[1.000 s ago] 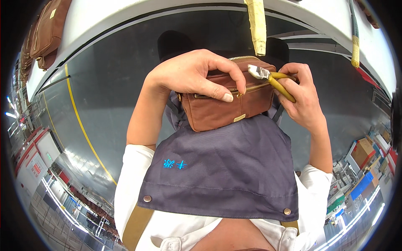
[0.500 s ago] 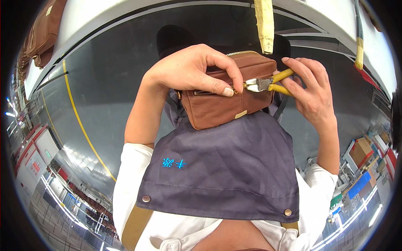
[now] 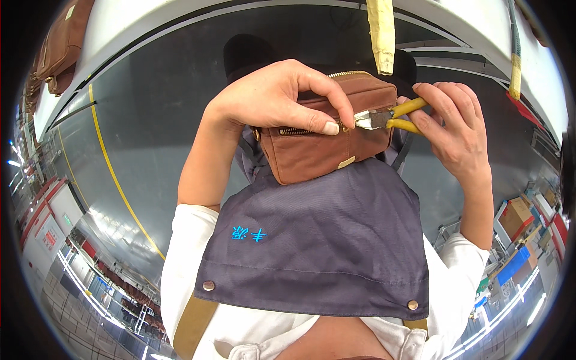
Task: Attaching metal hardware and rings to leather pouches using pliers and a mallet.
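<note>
Apron [image 3: 324, 240] spreads nearest, brown bag [image 3: 315, 159] at its far edge; beyond, a yellow-wrapped bar [image 3: 381, 36] juts toward the bag's far right corner, more bags [image 3: 60, 42] by the white tabletop's [image 3: 129, 33] left end. Wrist arched, my left grip [image 3: 273, 96] pinches the zipper pull [image 3: 345, 128]; my right grip [image 3: 453, 129], forearm raised, clasps pliers [image 3: 379, 119].

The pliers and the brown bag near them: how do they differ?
The pliers are slim, while the brown bag is broad and boxy. The pliers have yellow handles; the bag has a gold front zipper. The right hand grips the pliers; the left hand is at the bag. Both show some metal.
</note>
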A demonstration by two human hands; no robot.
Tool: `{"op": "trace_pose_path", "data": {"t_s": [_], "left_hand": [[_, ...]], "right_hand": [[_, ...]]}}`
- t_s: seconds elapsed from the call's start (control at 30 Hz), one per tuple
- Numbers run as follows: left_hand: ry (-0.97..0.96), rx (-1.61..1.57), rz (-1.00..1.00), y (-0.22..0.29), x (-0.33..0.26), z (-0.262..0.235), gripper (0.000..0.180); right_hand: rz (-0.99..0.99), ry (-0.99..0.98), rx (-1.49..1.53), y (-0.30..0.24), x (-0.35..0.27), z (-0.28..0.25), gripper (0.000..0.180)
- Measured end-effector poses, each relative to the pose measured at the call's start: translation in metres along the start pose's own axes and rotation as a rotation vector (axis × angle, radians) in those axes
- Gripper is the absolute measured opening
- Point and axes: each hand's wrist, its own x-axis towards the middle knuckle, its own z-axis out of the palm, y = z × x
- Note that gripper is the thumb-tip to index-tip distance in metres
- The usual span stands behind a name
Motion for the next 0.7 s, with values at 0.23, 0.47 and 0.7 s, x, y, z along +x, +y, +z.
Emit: {"op": "trace_pose_path", "data": {"t_s": [0.23, 0.47, 0.7], "left_hand": [[-0.005, 0.0, -0.008, 0.0015, 0.0008, -0.0004, 0.018], [-0.008, -0.008, -0.007, 0.0022, 0.0008, -0.0013, 0.018], [0.015, 0.007, 0.007, 0.0007, 0.0013, -0.0041, 0.018]], "right_hand": [[0.003, -0.016, 0.015, -0.0012, 0.001, -0.002, 0.022], [-0.013, -0.017, 0.006, -0.0001, 0.0045, -0.0025, 0.022], [0.029, -0.008, -0.001, 0.0002, 0.0046, 0.0034, 0.019]]}}
